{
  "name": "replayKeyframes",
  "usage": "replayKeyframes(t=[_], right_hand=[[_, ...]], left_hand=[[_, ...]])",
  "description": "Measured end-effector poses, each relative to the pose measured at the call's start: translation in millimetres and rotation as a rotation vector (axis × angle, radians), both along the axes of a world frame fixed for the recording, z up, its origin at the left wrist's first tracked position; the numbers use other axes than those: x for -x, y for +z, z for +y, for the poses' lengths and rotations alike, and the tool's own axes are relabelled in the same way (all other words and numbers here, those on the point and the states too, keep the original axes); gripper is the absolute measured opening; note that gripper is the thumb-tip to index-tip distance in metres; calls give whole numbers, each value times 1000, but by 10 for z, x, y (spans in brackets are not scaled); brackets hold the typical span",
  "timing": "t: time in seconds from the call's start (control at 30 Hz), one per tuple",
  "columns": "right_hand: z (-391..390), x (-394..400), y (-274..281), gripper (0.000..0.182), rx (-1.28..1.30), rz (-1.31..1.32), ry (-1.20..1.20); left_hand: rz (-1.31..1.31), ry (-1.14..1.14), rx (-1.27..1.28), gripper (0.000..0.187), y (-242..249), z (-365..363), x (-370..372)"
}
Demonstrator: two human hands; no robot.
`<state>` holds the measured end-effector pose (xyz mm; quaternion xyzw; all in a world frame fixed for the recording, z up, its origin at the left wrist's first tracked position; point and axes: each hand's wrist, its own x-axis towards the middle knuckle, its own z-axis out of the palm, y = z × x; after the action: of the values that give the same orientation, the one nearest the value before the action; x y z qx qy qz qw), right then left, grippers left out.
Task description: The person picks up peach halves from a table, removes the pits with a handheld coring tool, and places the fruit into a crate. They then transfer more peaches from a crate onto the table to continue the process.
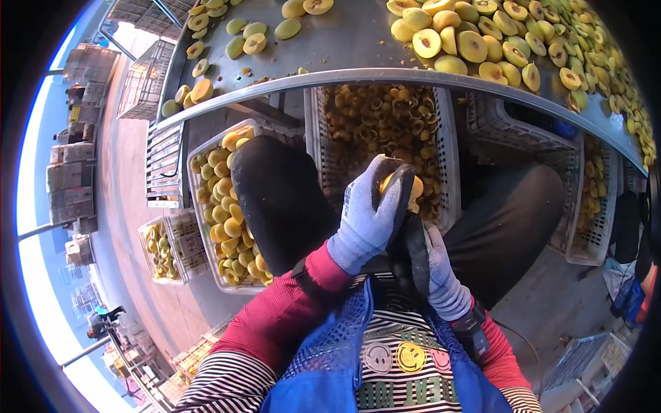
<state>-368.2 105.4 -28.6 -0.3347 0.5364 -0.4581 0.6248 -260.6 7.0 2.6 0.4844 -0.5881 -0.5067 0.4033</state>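
Observation:
My left hand (368, 213), in a grey-blue glove with dark fingertips, is closed around a yellow peach piece (416, 193). The fruit shows between and beyond the fingers, above the crate between my knees. Just below and to the right, my right hand (437, 272) wears a similar glove. Its dark fingers are drawn in close to the left hand; whatever they hold is hidden. Beneath both hands stands a light plastic crate (313, 131) holding brownish-orange curved fruit scraps (385, 117).
A metal table (344, 41) with a raised rim carries halved peaches (471, 45), heaped at the right. Beside my left knee, a crate (196, 227) holds yellow peach halves. A smaller crate (189, 244) stands farther left. More crates (513, 131) stand at the right under the table.

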Motion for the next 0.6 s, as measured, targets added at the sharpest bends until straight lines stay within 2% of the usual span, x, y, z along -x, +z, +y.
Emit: replayKeyframes(t=[0.07,0.13,0.17,0.23,0.37,0.43,0.47,0.57,0.6], right_hand=[[0,38,43,32,-70,-45,90],[12,79,-86,31,141,101,200],[21,122,-103,31,141,102,202],[-34,181,7,28,-28,-67,205],[-5,154,-112,27,-62,8,249],[-21,72,-61,30,-237,-253,51],[-38,56,-26,30,-239,-251,51],[-92,56,153,38,-379,-362,50],[-106,68,232,42,-444,-538,30]], left_hand=[[-65,20,60,19,23,20,18],[-52,-13,26,20,-65,5,1],[-38,-42,-13,21,-98,-1,-8],[-120,-80,-26,24,-68,-23,-22],[-194,-101,8,28,-67,-54,-66],[-299,-285,-228,32,-97,-131,-121],[-295,-285,-229,32,-151,-130,-128],[-309,-277,-200,30,-257,-55,-144],[-352,-220,56,29,-229,16,-132]])
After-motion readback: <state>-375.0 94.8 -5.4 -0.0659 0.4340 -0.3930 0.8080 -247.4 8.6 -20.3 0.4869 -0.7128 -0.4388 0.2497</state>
